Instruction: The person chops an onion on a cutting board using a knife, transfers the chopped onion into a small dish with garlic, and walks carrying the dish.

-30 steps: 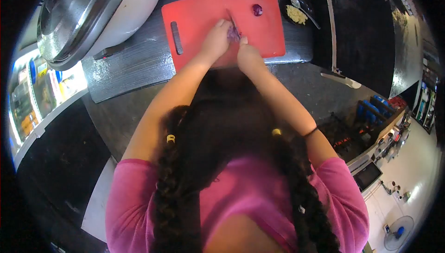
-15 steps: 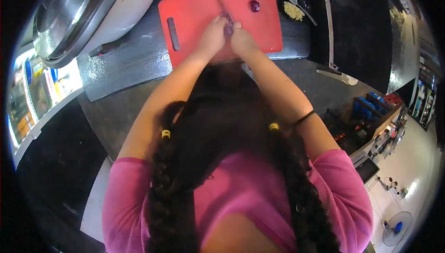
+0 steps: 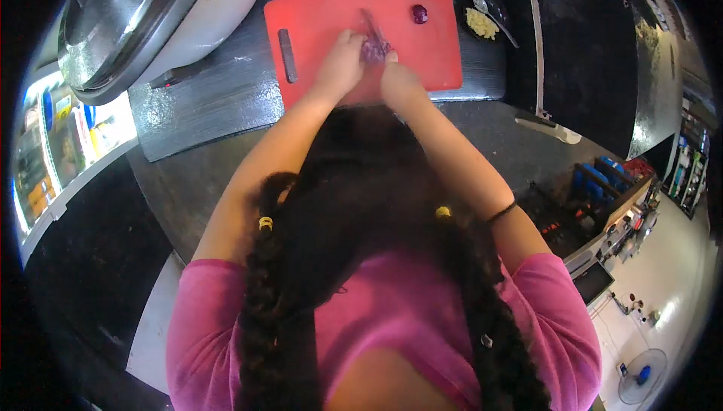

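A red cutting board [image 3: 324,16] lies on the dark counter. Chopped purple pieces, apparently red onion [image 3: 373,52], are at the middle of it. My right hand [image 3: 401,81] is closed around the handle of a knife [image 3: 368,21], whose blade points away from me over the pieces. At their left side, my left hand [image 3: 343,65] has its fingers curled against the onion. Part of the pile is hidden by hands and blade. Another dark purple onion piece [image 3: 419,13] rests at the board's far right.
Right of the board stands a small dark dish with chopped pale yellow bits [image 3: 480,24] and a spoon [image 3: 489,10]. A large white pot or appliance with a dark lid [image 3: 207,27] occupies the back left. A lit shelf [image 3: 75,132] is at far left.
Both hands have moved slightly toward me, and the knife with them. The left hand has shifted a little left, off the blade, showing more of the purple pieces.
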A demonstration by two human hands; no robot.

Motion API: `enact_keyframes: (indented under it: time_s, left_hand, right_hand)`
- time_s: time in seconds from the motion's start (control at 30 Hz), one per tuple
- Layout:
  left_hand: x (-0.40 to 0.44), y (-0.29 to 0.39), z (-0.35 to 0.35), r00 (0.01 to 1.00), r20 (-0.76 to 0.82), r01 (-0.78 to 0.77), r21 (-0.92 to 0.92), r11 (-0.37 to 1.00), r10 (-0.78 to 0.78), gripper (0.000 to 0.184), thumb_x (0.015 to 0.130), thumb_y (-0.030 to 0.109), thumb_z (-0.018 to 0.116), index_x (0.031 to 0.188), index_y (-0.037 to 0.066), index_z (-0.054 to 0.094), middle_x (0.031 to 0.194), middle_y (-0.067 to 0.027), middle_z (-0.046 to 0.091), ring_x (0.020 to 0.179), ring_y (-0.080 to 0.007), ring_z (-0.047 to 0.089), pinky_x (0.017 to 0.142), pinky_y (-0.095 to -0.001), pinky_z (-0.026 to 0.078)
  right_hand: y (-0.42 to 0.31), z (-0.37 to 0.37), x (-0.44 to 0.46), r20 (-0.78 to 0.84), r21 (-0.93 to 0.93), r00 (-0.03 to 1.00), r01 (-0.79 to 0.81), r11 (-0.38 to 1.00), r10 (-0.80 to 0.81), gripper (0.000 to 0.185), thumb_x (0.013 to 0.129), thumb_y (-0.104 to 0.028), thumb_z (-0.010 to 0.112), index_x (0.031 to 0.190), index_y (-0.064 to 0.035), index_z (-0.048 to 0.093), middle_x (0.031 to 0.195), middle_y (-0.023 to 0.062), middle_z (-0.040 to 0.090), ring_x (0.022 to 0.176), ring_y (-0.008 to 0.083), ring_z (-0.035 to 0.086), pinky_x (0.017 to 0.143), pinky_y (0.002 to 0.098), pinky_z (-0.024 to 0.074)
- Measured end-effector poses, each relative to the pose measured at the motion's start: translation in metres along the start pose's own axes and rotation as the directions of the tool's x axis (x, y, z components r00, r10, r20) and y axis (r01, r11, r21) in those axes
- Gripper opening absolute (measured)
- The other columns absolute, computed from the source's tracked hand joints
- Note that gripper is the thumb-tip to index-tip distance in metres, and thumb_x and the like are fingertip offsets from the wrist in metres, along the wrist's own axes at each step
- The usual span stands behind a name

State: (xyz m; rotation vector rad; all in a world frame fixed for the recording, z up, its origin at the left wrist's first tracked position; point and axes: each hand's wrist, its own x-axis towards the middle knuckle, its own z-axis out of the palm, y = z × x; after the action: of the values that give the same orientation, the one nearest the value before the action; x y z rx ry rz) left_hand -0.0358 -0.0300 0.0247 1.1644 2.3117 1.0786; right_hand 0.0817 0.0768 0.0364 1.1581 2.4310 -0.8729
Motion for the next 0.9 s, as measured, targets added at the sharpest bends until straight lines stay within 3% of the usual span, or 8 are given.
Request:
enact_keyframes:
  time_s: [0.07,0.13,0.23,0.3,0.5,0.77,0.83,0.9]
  left_hand:
    - [0.001,0.005,0.000,1.000,-0.022,-0.009,-0.024,1.000,0.009,0.050,0.071,0.000,0.075,0.118,0.001,0.060,0.116,-0.0187,0.058,0.113,-0.0406,0.056,0.098,-0.0457,0.048]
    - [0.001,0.001,0.003,0.997,-0.011,-0.078,-0.020,0.997,0.078,0.040,0.078,-0.006,0.058,0.117,-0.002,0.061,0.113,-0.0235,0.060,0.111,-0.0408,0.057,0.096,-0.0465,0.047]
    - [0.004,-0.006,0.010,0.996,-0.011,-0.090,0.001,0.996,0.090,0.041,0.075,-0.007,0.061,0.116,-0.002,0.062,0.112,-0.0230,0.060,0.109,-0.0416,0.058,0.094,-0.0464,0.048]
    - [0.003,-0.010,0.014,0.999,-0.001,-0.047,-0.042,0.998,0.047,0.040,0.075,-0.006,0.061,0.115,-0.001,0.062,0.111,-0.0229,0.060,0.108,-0.0418,0.058,0.093,-0.0466,0.048]
    - [-0.001,-0.007,0.016,0.999,-0.033,-0.006,-0.101,0.995,0.003,0.033,0.075,-0.006,0.062,0.108,-0.001,0.062,0.107,-0.0222,0.062,0.104,-0.0419,0.059,0.089,-0.0471,0.049]
    - [0.003,-0.018,0.022,0.999,-0.040,0.020,-0.102,0.995,-0.024,0.032,0.071,-0.001,0.073,0.100,0.000,0.059,0.099,-0.0205,0.062,0.098,-0.0414,0.060,0.085,-0.0469,0.050]
    - [0.001,-0.019,0.020,0.997,-0.074,-0.046,-0.104,0.994,0.039,0.024,0.077,-0.005,0.058,0.100,0.000,0.061,0.104,-0.0227,0.062,0.101,-0.0432,0.059,0.086,-0.0489,0.048]
    - [0.003,-0.022,0.019,0.996,-0.075,-0.053,-0.086,0.995,0.047,0.024,0.077,-0.005,0.057,0.100,0.000,0.061,0.103,-0.0231,0.062,0.101,-0.0434,0.059,0.085,-0.0493,0.048]
  right_hand:
    - [-0.001,0.000,0.006,0.018,-0.033,1.000,0.023,0.999,-0.022,0.050,0.105,-0.028,0.023,0.121,0.0069,0.055,0.119,0.0360,0.061,0.114,0.0499,0.060,0.098,0.0572,0.0454]
    - [-0.011,-0.012,0.008,0.039,-0.063,0.998,0.060,0.996,-0.058,0.043,0.104,-0.023,0.026,0.120,0.0066,0.053,0.117,0.0365,0.062,0.111,0.0494,0.061,0.096,0.0570,0.0471]
    - [-0.025,-0.031,0.002,0.077,-0.043,0.986,0.155,0.987,-0.151,0.032,0.099,-0.014,0.034,0.118,0.0063,0.049,0.111,0.0362,0.064,0.104,0.0490,0.065,0.088,0.0567,0.0508]
    - [-0.024,-0.028,-0.014,0.052,-0.205,0.987,0.160,0.966,-0.152,0.029,0.097,-0.011,0.039,0.116,0.0076,0.049,0.108,0.0356,0.065,0.099,0.0499,0.066,0.083,0.0568,0.0523]
    - [-0.017,-0.006,0.016,0.050,-0.003,0.991,0.123,0.992,-0.123,0.044,0.104,-0.021,0.026,0.128,0.0102,0.047,0.113,0.0361,0.063,0.104,0.0492,0.064,0.089,0.0567,0.0501]
    - [-0.011,0.002,0.022,0.016,-0.022,0.995,0.098,0.995,-0.098,0.046,0.105,-0.024,0.025,0.123,0.0108,0.050,0.109,0.0376,0.063,0.105,0.0510,0.063,0.089,0.0582,0.0497]
    - [-0.022,-0.009,0.018,0.014,-0.011,0.988,0.153,0.988,-0.152,0.052,0.106,-0.028,0.022,0.124,0.0114,0.050,0.111,0.0382,0.062,0.107,0.0515,0.062,0.091,0.0582,0.0488]
    - [-0.028,-0.019,0.002,0.091,-0.063,0.989,0.126,0.990,-0.120,0.053,0.107,-0.029,0.021,0.124,0.0118,0.050,0.111,0.0378,0.063,0.107,0.0513,0.062,0.091,0.0579,0.0488]
